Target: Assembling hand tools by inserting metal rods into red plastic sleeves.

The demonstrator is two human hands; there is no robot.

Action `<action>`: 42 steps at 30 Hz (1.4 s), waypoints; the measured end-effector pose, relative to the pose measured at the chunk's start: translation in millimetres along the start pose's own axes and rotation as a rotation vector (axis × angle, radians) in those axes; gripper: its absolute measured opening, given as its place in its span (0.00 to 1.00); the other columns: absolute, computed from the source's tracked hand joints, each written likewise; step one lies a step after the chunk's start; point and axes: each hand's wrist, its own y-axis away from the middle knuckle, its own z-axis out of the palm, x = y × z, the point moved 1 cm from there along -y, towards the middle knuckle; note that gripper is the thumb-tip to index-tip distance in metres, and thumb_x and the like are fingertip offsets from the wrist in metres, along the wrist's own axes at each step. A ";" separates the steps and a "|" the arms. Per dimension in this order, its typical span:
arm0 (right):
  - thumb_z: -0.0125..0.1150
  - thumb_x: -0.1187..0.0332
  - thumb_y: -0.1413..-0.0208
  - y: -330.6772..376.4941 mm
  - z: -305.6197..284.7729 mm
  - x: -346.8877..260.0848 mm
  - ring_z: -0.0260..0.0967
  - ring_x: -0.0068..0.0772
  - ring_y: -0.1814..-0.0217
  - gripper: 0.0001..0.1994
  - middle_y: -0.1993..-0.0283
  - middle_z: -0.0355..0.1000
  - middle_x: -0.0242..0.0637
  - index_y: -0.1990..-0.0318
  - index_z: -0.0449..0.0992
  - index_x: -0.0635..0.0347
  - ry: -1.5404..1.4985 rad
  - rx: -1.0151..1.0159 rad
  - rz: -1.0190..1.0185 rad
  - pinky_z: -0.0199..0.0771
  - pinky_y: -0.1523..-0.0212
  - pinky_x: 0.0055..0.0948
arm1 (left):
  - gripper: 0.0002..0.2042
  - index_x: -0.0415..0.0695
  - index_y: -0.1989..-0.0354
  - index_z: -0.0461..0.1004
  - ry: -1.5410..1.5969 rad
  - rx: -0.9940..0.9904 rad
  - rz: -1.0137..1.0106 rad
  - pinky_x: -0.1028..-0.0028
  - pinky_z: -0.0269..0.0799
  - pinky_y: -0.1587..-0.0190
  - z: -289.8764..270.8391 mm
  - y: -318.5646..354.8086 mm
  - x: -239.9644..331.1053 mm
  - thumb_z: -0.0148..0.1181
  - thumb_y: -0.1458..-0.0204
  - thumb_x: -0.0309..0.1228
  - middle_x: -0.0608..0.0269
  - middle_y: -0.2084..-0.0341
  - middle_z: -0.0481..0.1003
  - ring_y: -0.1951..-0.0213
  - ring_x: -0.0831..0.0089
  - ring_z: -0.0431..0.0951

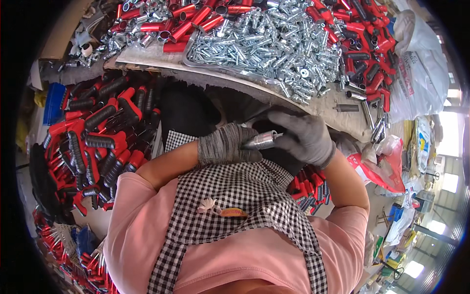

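In front of my lap, my left hand (227,144), in a grey knit glove, is closed around a silver metal sleeve (262,141) with a ringed end. A thin metal pin (278,135) juts from the sleeve's right end. My right hand (307,141), gloved too, is curled at that end, its thumb and fingers bent about the pin; their exact contact is partly hidden. Beyond both hands, a metal tray (188,58) on the bench carries a heap of small silver metal parts (264,46).
Red tubes (191,24) lie behind the tray. Red-and-black tool handles (105,132) are piled at my left, with more handles (369,54) at the bench's far right. A white plastic bag (421,68) stands beside those. The bench edge (220,78) runs just beyond my knees.
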 end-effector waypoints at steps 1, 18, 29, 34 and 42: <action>0.70 0.57 0.56 1.6 -4.8 0.7 0.75 0.44 0.63 0.32 0.63 0.76 0.40 0.45 0.67 0.63 0.001 0.000 -0.002 0.73 0.61 0.37 | 0.26 0.37 0.64 0.73 -0.121 0.039 0.099 0.63 0.72 0.63 1.9 0.2 -0.3 0.64 0.56 0.52 0.46 0.72 0.75 0.67 0.55 0.77; 0.69 0.57 0.57 -0.2 4.8 -3.6 0.75 0.45 0.61 0.25 0.61 0.76 0.42 0.53 0.74 0.60 -0.103 0.069 -0.143 0.73 0.58 0.34 | 0.29 0.45 0.43 0.67 0.009 -0.258 -0.166 0.63 0.66 0.46 -4.7 -4.3 14.6 0.64 0.52 0.45 0.50 0.48 0.69 0.46 0.58 0.70; 0.68 0.57 0.56 6.1 11.1 0.5 0.73 0.47 0.61 0.22 0.60 0.74 0.44 0.54 0.74 0.57 -0.079 0.003 -0.077 0.73 0.59 0.37 | 0.24 0.42 0.48 0.69 -0.046 -0.108 0.017 0.64 0.71 0.53 1.4 -5.3 11.2 0.62 0.49 0.43 0.49 0.60 0.75 0.57 0.57 0.76; 0.68 0.61 0.58 6.9 14.8 0.5 0.74 0.46 0.63 0.22 0.66 0.75 0.42 0.54 0.74 0.57 -0.189 -0.123 0.077 0.74 0.61 0.36 | 0.24 0.37 0.56 0.70 -0.107 -0.002 0.031 0.63 0.72 0.65 8.7 -4.1 9.2 0.62 0.51 0.46 0.47 0.69 0.74 0.67 0.52 0.77; 0.69 0.43 0.59 2.6 59.7 29.2 0.70 0.34 0.49 0.42 0.55 0.72 0.42 0.43 0.63 0.67 -0.866 0.071 0.282 0.68 0.47 0.34 | 0.09 0.41 0.71 0.69 0.519 0.674 -0.154 0.63 0.69 0.75 -41.4 5.0 15.0 0.61 0.50 0.33 0.64 0.81 0.68 0.80 0.66 0.71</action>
